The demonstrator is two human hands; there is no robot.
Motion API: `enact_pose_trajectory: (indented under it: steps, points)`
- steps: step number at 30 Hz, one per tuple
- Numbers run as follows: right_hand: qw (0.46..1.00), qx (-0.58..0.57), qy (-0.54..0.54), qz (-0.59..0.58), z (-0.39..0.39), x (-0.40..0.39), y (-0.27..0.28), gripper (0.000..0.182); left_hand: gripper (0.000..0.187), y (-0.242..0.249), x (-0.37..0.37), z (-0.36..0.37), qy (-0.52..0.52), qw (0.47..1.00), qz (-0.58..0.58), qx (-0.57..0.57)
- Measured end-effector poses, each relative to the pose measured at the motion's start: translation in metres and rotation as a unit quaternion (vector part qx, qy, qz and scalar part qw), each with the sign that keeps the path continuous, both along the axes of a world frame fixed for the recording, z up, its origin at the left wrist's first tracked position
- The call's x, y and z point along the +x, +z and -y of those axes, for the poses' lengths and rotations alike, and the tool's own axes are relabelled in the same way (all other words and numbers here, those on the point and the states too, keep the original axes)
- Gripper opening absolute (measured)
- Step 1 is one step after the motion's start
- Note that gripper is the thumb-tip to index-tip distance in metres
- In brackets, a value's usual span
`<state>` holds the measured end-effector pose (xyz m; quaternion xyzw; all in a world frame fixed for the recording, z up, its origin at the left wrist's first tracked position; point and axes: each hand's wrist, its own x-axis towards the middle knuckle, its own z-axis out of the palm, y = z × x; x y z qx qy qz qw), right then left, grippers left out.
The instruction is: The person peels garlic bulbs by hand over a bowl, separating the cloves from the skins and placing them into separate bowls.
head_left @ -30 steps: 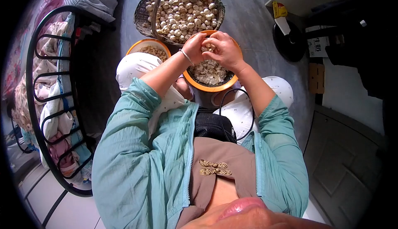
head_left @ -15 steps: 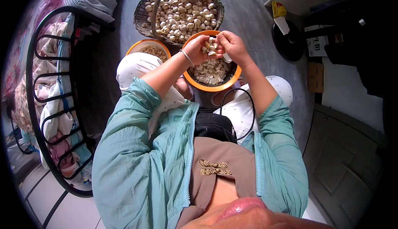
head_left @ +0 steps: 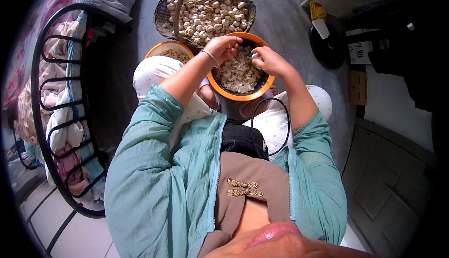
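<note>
Pinched between right-hand (head_left: 272,61) fingertips is one small pale clove (head_left: 256,60), held over the orange bowl (head_left: 236,95). Left hand (head_left: 223,46) hovers half-curled at the bowl's far rim; its contents cannot be determined. Such a piece is probably light, firm and slick-skinned; pinch it across its sides. Orange bowl holds pale peelings. Wicker basket (head_left: 161,15) holds whole bulbs; the small bowl (head_left: 156,50) holds peeled pieces.

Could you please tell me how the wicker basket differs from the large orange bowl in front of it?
The wicker basket is woven, dark, with a hoop handle; the large orange bowl is smooth and handleless. The basket holds whole round bulbs, the bowl loose pale pieces. The basket is farther away; both hands hover over the bowl. Both sit on the floor.
</note>
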<state>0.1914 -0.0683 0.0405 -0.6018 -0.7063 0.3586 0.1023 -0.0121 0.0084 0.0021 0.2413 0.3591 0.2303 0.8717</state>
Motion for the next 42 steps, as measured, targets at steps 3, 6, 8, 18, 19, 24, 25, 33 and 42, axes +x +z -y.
enact_pose_trajectory:
  steps: [3,6,8,18,19,24,25,33,42]
  points:
    - [0.999,-0.038,-0.008,0.017,-0.001,0.000,-0.002,0.038,0.019,0.032,-0.021,-0.022,0.046,0.961,-0.172,0.212]
    - [0.998,-0.051,-0.003,0.023,-0.002,0.002,-0.007,0.038,0.020,0.056,-0.068,-0.054,0.076,0.909,-0.240,0.333]
    - [0.998,-0.044,0.004,0.033,-0.002,0.001,-0.008,0.038,0.020,0.063,-0.102,-0.074,0.087,0.899,-0.254,0.345]
    - [0.998,-0.037,0.025,0.046,-0.002,-0.009,-0.002,0.035,0.030,0.034,-0.189,-0.113,-0.151,0.708,-0.575,0.381]
    - [0.998,-0.027,0.026,0.049,-0.002,-0.009,-0.004,0.035,0.031,0.031,-0.187,-0.116,-0.137,0.659,-0.617,0.407]
    - [0.998,0.008,0.041,0.048,-0.003,-0.008,-0.004,0.035,0.033,0.031,-0.171,-0.123,-0.135,0.624,-0.649,0.415]
    - [0.998,0.012,0.043,0.048,0.001,-0.008,0.001,0.034,0.034,0.028,-0.164,-0.118,-0.134,0.627,-0.637,0.428]
    - [0.992,0.056,0.111,0.036,0.013,-0.024,0.010,0.033,0.036,0.019,-0.088,-0.096,-0.381,0.548,-0.516,0.536]
    - [0.989,0.040,0.134,0.042,0.026,-0.033,0.002,0.030,0.033,-0.078,-0.020,-0.112,-0.399,0.484,-0.523,0.577]
